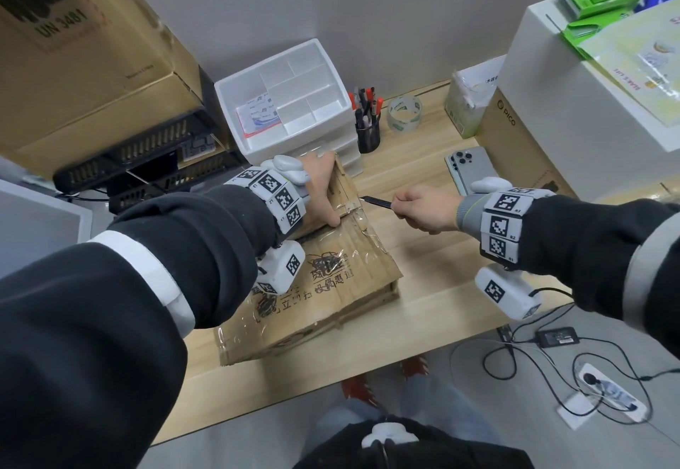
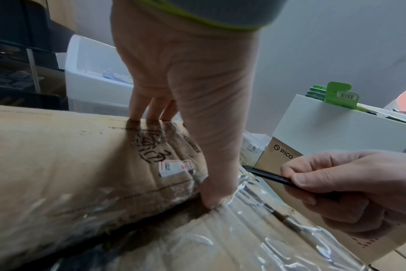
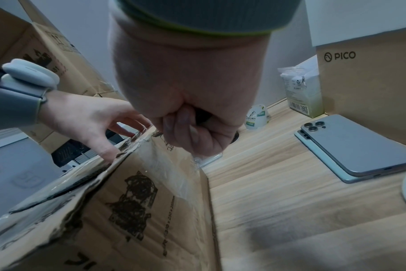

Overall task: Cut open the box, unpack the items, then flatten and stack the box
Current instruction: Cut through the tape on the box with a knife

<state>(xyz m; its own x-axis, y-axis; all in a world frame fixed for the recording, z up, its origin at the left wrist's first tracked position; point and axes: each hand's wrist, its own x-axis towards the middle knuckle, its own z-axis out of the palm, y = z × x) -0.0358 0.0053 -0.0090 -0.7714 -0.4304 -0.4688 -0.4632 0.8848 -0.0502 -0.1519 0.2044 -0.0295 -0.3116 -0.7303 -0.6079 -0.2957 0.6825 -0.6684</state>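
So we've got the worn brown cardboard box wrapped in clear tape (image 1: 323, 277) sitting on the light wood-grain table (image 1: 434, 284), right at the front edge. Our left hand (image 1: 323, 189) is spread over the box's far top flap: fingers hooked over the far edge, thumb (image 2: 217, 192) pressed down into the dark open seam between the flaps. So that grip is wide, clamped on cardboard. Our right hand (image 1: 427, 211) is a tight fist around a slim black utility knife (image 1: 379, 203), thumb and forefinger pinching the handle, blade tip touching the taped right end of the seam.

Readable stuff: the tan carton (image 1: 515, 152) under the white box (image 1: 588, 74) says "PICO", and the big brown carton up left (image 1: 73, 45) says "UN 3481". The box's black printed Chinese characters and small white sticker (image 2: 174, 167) are too blurry for us to read. Two grey phones (image 1: 467, 170) lie stacked beside the PICO carton.
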